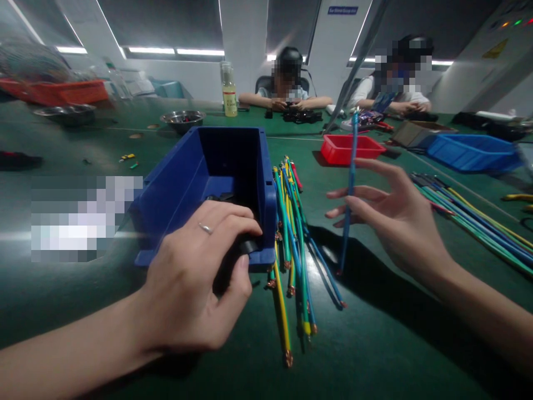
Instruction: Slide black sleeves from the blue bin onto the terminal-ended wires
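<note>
My left hand (200,278) reaches over the front lip of a deep blue plastic bin (164,203). Its thumb and fingers are closed on a small black piece (249,245), whose exact kind I cannot make out. More dark pieces lie inside the bin, partly hidden by the hand. To the right, my right hand (402,222) pinches a blue wire (350,205) that stands almost upright between thumb and fingers. Between the hands, beside the bin, lies a loose bunch of blue, green and yellow-green wires (293,222) with bare copper ends.
Past the bin stand a metal bowl (183,119), a bottle (229,91) and a red tray (352,149). Another wire bundle (478,222) and a light-blue tray (472,153) lie at right. Two people (287,83) sit working across the green table (233,344).
</note>
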A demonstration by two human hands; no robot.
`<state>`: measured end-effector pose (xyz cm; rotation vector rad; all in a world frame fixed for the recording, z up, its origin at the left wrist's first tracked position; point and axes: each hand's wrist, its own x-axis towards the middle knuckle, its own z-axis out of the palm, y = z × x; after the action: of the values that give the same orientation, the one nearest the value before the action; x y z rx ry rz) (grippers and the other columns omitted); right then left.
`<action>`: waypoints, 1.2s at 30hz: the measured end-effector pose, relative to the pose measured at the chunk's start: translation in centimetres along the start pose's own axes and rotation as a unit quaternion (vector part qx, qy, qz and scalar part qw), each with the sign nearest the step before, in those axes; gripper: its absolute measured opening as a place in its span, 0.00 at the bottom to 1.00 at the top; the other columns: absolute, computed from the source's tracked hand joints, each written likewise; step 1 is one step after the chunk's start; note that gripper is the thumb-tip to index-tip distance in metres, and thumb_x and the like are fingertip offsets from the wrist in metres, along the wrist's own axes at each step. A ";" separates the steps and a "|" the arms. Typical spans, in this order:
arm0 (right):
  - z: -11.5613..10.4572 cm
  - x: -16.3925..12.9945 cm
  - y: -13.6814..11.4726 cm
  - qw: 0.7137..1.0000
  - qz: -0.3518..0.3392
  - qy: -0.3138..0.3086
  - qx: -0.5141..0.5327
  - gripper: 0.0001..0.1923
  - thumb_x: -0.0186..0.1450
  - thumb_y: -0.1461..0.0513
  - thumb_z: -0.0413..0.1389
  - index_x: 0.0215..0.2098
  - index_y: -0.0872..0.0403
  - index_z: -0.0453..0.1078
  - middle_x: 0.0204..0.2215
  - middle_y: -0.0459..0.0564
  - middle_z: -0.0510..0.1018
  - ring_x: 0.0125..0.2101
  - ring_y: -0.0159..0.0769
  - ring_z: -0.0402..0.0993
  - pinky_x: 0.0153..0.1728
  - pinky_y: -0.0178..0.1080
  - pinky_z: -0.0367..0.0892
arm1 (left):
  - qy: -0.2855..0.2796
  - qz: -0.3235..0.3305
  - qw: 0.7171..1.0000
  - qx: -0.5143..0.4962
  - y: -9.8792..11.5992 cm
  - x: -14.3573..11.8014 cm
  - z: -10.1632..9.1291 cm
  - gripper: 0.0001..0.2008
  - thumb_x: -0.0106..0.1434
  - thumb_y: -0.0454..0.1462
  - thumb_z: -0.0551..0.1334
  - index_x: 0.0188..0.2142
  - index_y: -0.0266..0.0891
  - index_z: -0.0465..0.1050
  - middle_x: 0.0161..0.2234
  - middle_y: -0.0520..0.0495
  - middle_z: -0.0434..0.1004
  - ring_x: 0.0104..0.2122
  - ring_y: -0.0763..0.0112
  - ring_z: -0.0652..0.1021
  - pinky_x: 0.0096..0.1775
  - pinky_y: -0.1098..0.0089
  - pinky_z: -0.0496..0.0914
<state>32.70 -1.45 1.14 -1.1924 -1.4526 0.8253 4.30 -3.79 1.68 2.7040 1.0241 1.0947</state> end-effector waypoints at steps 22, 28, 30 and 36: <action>-2.0 -0.6 2.0 0.838 -0.414 0.033 -0.353 0.12 0.64 0.68 0.56 0.43 0.47 0.70 0.24 0.43 0.73 0.18 0.28 0.63 0.19 0.35 0.58 | 0.084 -0.057 0.994 0.035 0.0 0.4 -0.3 0.11 0.69 0.35 0.62 0.50 0.42 0.72 0.45 0.48 0.71 0.45 0.68 0.75 0.48 0.66 0.71; -1.6 -0.5 1.9 0.794 -0.452 -0.006 -0.406 0.11 0.65 0.69 0.58 0.44 0.51 0.71 0.25 0.43 0.74 0.20 0.27 0.68 0.21 0.31 0.62 | 0.084 -0.044 0.995 -0.015 0.0 0.4 -0.2 0.10 0.67 0.36 0.65 0.48 0.41 0.75 0.41 0.50 0.74 0.40 0.71 0.77 0.44 0.70 0.72; -1.5 -0.6 2.1 0.793 -0.462 -0.016 -0.397 0.10 0.66 0.70 0.57 0.45 0.53 0.71 0.25 0.43 0.73 0.20 0.25 0.66 0.21 0.31 0.60 | 0.087 -0.037 0.995 -0.016 -0.1 0.5 -0.2 0.10 0.67 0.35 0.66 0.47 0.39 0.76 0.40 0.50 0.75 0.40 0.72 0.77 0.44 0.72 0.72; -1.0 -1.0 2.3 0.789 -0.471 -0.055 -0.391 0.11 0.66 0.70 0.57 0.47 0.56 0.71 0.25 0.44 0.74 0.20 0.25 0.67 0.21 0.31 0.60 | 0.076 -0.004 0.997 -0.014 -0.1 0.5 -0.2 0.10 0.66 0.33 0.66 0.47 0.36 0.77 0.40 0.48 0.75 0.40 0.74 0.77 0.42 0.75 0.72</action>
<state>34.24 -1.85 -1.04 -0.7557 -2.2735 -0.4728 4.40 -3.47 2.11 2.6262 1.0290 1.3195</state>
